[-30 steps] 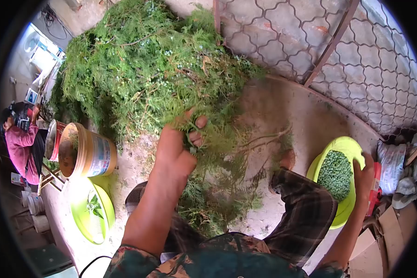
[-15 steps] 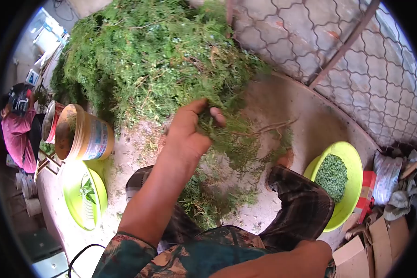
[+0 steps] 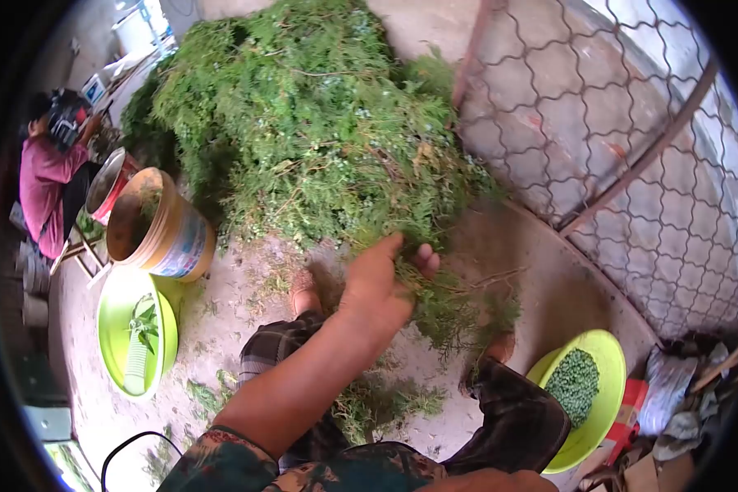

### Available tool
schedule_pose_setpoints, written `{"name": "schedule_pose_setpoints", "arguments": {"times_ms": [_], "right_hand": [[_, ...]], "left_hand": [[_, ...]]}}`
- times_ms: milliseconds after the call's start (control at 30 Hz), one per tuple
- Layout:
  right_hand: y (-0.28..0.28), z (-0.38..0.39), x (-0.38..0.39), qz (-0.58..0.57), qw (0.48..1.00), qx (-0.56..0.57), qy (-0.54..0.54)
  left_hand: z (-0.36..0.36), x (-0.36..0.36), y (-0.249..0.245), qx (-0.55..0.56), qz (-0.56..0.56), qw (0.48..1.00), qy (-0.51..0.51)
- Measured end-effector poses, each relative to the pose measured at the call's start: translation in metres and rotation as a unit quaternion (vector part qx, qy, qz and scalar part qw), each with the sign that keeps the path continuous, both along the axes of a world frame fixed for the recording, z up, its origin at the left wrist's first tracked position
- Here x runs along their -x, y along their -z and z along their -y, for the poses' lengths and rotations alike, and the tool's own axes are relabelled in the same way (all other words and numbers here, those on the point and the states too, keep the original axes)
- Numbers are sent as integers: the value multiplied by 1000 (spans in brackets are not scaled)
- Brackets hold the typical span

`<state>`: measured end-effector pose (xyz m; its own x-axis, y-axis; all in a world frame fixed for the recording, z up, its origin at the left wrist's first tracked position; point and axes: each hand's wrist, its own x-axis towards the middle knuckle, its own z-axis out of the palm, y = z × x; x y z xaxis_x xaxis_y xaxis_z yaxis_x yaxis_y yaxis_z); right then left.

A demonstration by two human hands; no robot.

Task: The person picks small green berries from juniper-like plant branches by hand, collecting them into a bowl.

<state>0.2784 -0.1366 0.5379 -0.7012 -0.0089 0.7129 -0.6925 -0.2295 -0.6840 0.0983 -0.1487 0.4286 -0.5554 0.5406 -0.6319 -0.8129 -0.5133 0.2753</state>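
Note:
My left hand [image 3: 381,283] reaches forward to the near edge of a large heap of green conifer branches [image 3: 312,123]. Its fingers are curled round a leafy sprig [image 3: 455,307], whose brown stem points to the right. Of my right arm, only a part of the forearm [image 3: 500,481] shows at the bottom edge; the right hand is out of the frame. Loose green clippings [image 3: 385,402] lie on the floor between my legs. A yellow-green basin [image 3: 611,394] on the right holds many small green berries [image 3: 572,387].
At left stand a yellow-green basin [image 3: 170,328] with leaves and a ribbed white object, a tan bucket [image 3: 168,225] and a red bucket [image 3: 123,176]. A person in pink [image 3: 45,180] sits beyond. Wire mesh [image 3: 582,107] leans at right, above bags and cardboard [image 3: 656,471].
The view has shifted, so the heap and my left hand appear lower and further right. The left hand still holds the sprig. Less of my right forearm shows.

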Motion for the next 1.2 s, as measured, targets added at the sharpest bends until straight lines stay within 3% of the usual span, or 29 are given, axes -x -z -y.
{"name": "schedule_pose_setpoints", "arguments": {"times_ms": [33,67,100,133,200,500,733,833,900,933,967,1033,1067,1133,1167,1200], "right_hand": [[4,-7,0,2,1000,2,-7],[9,-15,2,91,984,-113,107],[16,-22,4,181,932,-226,218],[26,-28,6,265,845,-333,323],[72,-44,22,227,783,-392,426],[129,-57,62,228,710,-510,427],[130,-60,52,263,716,-510,397],[107,-61,49,196,717,-476,469],[82,-70,60,93,582,-580,563],[84,-72,61,136,570,-596,550],[90,-76,59,136,567,-596,552],[106,-86,56,310,641,-561,423],[111,-90,52,308,640,-561,424],[120,-96,43,330,729,-385,460],[122,-100,41,331,727,-385,463],[123,-104,39,333,744,-348,464]], "left_hand": [[2,1,-1,2,2,1000,-7],[2,1,-4,13,4,1000,-15],[2,0,-5,23,9,999,-19],[2,1,-3,22,-10,1000,-9],[1,1,-2,22,-2,1000,-6],[0,2,9,10,1,999,-33],[2,6,5,-14,14,999,-36],[2,7,5,-12,-5,1000,-1],[1,7,12,-26,-6,999,39],[0,6,12,-40,-9,996,77],[-1,5,9,-42,-10,996,81],[-1,2,-3,-94,-76,983,141],[2,2,-7,-96,-77,982,141],[9,5,-13,-94,-265,926,252],[11,5,-19,-96,-265,925,254],[14,4,-26,-8,-386,881,272]]}}
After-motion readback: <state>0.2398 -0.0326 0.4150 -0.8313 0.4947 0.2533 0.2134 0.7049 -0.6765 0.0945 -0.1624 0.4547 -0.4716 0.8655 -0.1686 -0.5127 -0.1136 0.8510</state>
